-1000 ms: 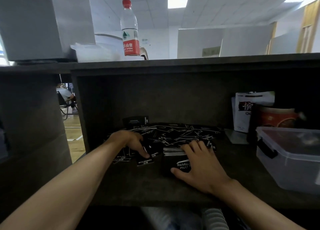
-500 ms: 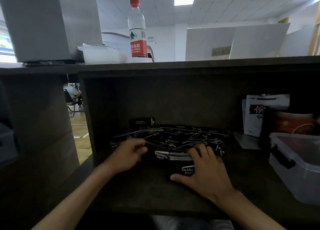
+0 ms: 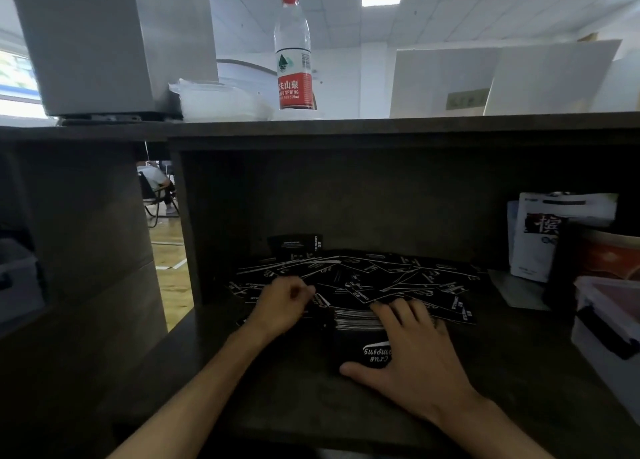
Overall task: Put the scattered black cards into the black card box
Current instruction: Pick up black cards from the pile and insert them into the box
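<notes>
Several black cards (image 3: pixel 388 278) with white print lie scattered over the dark shelf floor. One more black card (image 3: pixel 296 245) leans upright against the back wall. The black card box (image 3: pixel 356 349) lies in front of the pile with a stack of cards in its open end. My right hand (image 3: pixel 412 351) rests on the box, thumb at its near edge and fingers on the stacked cards. My left hand (image 3: pixel 282 303) is closed on a black card at the box's left side, its edge at the box opening.
A clear plastic container (image 3: pixel 609 323) stands at the right. Behind it are a white pouch (image 3: pixel 540 237) and a red-orange tub (image 3: pixel 609 254). A water bottle (image 3: pixel 293 50) and a plastic tray (image 3: pixel 218 100) sit on the shelf top. The shelf's left wall (image 3: pixel 187 237) is close to my left hand.
My left hand picked a card from the left of the pile and carried it right to the box opening. My right hand stayed on the box.
</notes>
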Demonstrator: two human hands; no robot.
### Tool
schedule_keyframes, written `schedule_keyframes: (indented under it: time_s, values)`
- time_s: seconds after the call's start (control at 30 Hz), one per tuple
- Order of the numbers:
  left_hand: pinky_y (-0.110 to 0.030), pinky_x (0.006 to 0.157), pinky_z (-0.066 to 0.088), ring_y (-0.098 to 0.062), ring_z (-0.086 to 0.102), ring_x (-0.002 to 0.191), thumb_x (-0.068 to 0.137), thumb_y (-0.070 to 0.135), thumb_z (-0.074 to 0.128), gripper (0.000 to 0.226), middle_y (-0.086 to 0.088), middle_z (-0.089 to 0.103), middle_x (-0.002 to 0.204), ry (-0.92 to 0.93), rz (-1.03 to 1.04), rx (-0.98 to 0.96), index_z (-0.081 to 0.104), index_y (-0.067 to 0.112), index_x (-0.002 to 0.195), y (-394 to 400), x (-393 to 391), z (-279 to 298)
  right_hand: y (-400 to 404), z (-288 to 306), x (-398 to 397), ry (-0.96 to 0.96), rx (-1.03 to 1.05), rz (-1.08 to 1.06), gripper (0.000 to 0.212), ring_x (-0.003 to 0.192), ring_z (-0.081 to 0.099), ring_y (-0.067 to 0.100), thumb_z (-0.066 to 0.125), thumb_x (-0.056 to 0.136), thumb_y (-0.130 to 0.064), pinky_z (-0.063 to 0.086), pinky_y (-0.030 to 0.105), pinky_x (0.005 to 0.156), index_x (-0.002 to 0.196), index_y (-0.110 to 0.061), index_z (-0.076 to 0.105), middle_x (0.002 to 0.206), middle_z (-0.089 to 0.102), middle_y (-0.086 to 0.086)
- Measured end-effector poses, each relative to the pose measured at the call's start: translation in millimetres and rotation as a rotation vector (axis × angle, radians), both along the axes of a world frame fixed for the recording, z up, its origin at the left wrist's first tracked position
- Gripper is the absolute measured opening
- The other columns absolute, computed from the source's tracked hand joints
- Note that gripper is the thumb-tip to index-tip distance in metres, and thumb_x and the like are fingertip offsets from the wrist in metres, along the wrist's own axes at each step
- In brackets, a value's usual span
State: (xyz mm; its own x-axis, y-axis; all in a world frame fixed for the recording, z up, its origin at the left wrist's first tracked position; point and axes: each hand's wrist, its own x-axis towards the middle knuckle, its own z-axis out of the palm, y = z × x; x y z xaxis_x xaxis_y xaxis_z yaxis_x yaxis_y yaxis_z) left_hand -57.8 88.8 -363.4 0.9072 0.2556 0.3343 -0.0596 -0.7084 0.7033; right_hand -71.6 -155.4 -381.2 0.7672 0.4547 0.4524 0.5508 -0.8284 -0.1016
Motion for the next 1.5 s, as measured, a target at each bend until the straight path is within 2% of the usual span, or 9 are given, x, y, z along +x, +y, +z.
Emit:
schedule_keyframes:
  time_s: [0.17,0.33,0.6,0.8,0.93,1.07,1.3,1.4,1.5]
  values:
    - [-0.039,0.1,0.038,-0.019,0.049,0.119,0.081,0.064,0.061,0.053,0.001,0.057,0.122,0.165,0.099,0.5,0.062,0.028,0.121,13,33,-11,-1,2,-1,0.031,0.014,0.003,0.106,0.124,0.028,0.008,0.022,0.056,-0.104,0.037,0.045,0.105,0.139,-0.039,0.037,0.126,0.034,-0.018]
    - [-0.04,0.111,0.026,-0.024,0.034,0.138,0.074,0.077,0.049,0.09,-0.003,0.042,0.149,0.206,0.026,0.5,0.041,0.022,0.145,21,34,-25,-2,3,-5,0.024,0.002,0.007,0.104,0.124,0.025,0.006,0.023,0.057,-0.102,0.036,0.042,0.106,0.14,-0.04,0.035,0.126,0.032,-0.02]
    - [-0.037,0.107,0.034,-0.019,0.048,0.123,0.066,0.061,0.076,0.091,0.003,0.058,0.126,0.181,0.021,0.316,0.044,0.022,0.141,14,20,-12,-2,6,-9,0.024,-0.003,-0.005,0.105,0.125,0.026,0.006,0.021,0.057,-0.102,0.035,0.039,0.106,0.141,-0.04,0.034,0.129,0.032,-0.019]
    - [-0.023,0.084,0.05,-0.009,0.064,0.09,0.087,0.015,0.07,0.01,0.004,0.069,0.088,0.138,-0.161,-0.188,0.074,0.021,0.094,21,6,-2,0,8,-9,0.072,0.04,0.0,0.107,0.129,0.025,0.006,0.024,0.054,-0.103,0.034,0.042,0.108,0.142,-0.041,0.032,0.133,0.033,-0.02]
    - [-0.012,0.07,0.047,-0.003,0.066,0.085,0.094,0.013,0.061,0.017,0.004,0.073,0.089,-0.167,-0.096,-0.47,0.074,0.021,0.086,12,0,9,3,9,-10,0.079,0.05,-0.009,0.107,0.129,0.026,0.006,0.025,0.054,-0.102,0.034,0.041,0.108,0.142,-0.041,0.031,0.134,0.033,-0.02]
    - [-0.01,0.068,0.049,0.002,0.065,0.077,0.091,0.006,0.063,0.019,0.006,0.072,0.081,-0.398,-0.099,-0.479,0.072,0.022,0.085,5,-8,15,2,7,-12,0.044,0.045,-0.006,0.102,0.13,0.023,0.006,0.025,0.056,-0.102,0.033,0.042,0.108,0.138,-0.042,0.034,0.137,0.027,-0.02]
    - [-0.02,0.07,0.045,-0.006,0.064,0.077,0.091,0.023,0.066,0.01,0.002,0.072,0.087,-0.011,-0.495,-0.409,0.075,0.02,0.089,-6,-12,10,2,6,-12,0.029,0.041,0.01,0.1,0.137,0.018,0.009,0.028,0.059,-0.1,0.03,0.044,0.111,0.139,-0.04,0.033,0.147,0.024,-0.019]
    - [-0.025,0.078,0.047,-0.01,0.068,0.084,0.095,0.052,0.051,0.041,0.001,0.075,0.09,0.014,-0.358,-0.397,0.077,0.02,0.089,-4,-8,4,4,5,-11,0.019,0.064,0.033,0.099,0.128,0.027,0.01,0.031,0.061,-0.098,0.034,0.044,0.107,0.143,-0.043,0.023,0.135,0.032,-0.019]
    - [-0.039,0.095,0.049,-0.006,0.065,0.098,0.096,0.034,0.057,0.017,0.009,0.072,0.102,-0.104,-0.025,0.075,0.071,0.028,0.104,9,7,-4,6,6,-11,0.004,0.018,0.042,0.099,0.128,0.027,0.011,0.025,0.063,-0.098,0.034,0.044,0.107,0.147,-0.045,0.019,0.132,0.03,-0.019]
